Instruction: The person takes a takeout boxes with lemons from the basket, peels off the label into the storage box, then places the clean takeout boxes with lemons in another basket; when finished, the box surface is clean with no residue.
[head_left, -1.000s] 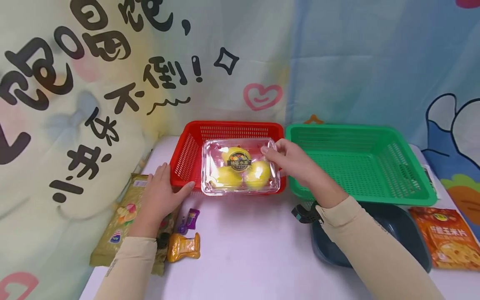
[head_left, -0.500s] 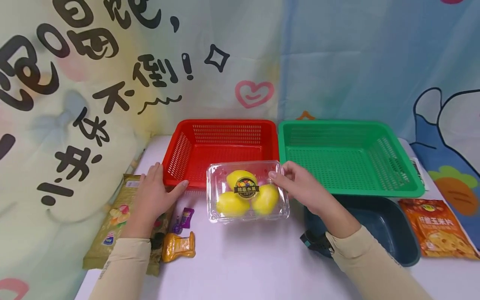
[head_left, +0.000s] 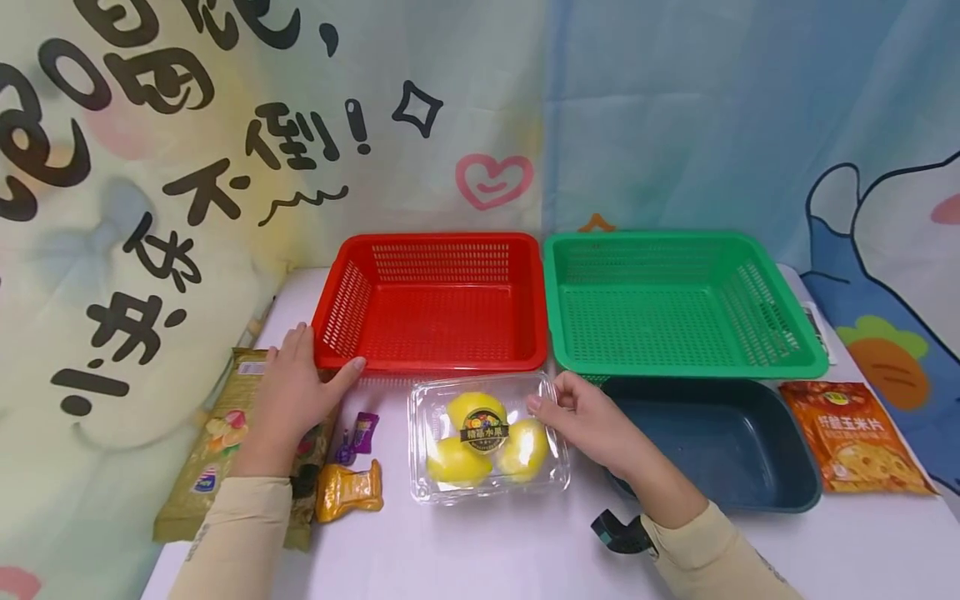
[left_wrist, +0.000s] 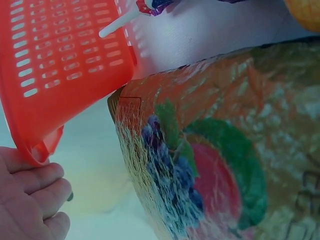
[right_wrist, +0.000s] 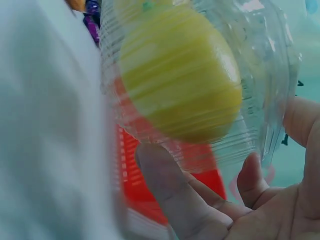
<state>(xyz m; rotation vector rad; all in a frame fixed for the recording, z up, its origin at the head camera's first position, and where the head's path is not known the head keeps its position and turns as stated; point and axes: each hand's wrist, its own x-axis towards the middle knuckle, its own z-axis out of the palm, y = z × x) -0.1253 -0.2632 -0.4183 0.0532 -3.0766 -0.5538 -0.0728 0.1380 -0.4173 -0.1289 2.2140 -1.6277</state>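
My right hand [head_left: 592, 417] pinches the right edge of a clear plastic fruit box [head_left: 491, 492], thumb on the lid and fingertips underneath. Inside are three yellow lemon-like fruits [head_left: 459, 461] beneath a round black label. In the right wrist view, one yellow fruit [right_wrist: 180, 75] shows through the ribbed wall. The box is low over the table, just in front of the red basket [head_left: 442, 321]. My left hand [head_left: 292, 400] rests at that basket's front left corner, thumb spread along the front. In the left wrist view, its fingers [left_wrist: 42, 177] touch the basket's rim [left_wrist: 20, 135].
Right of the red basket stands a green basket [head_left: 637, 329], with a dark blue tub [head_left: 720, 450] before it. An orange snack bag [head_left: 855, 437] lies far right. Gold snack bags [head_left: 202, 467], a purple candy [head_left: 365, 433] and an orange packet [head_left: 348, 492] lie left.
My right hand has brought the fruit box from over the red basket toward me and lower, in front of it. The left hand stays at the basket corner; the view has shifted right.
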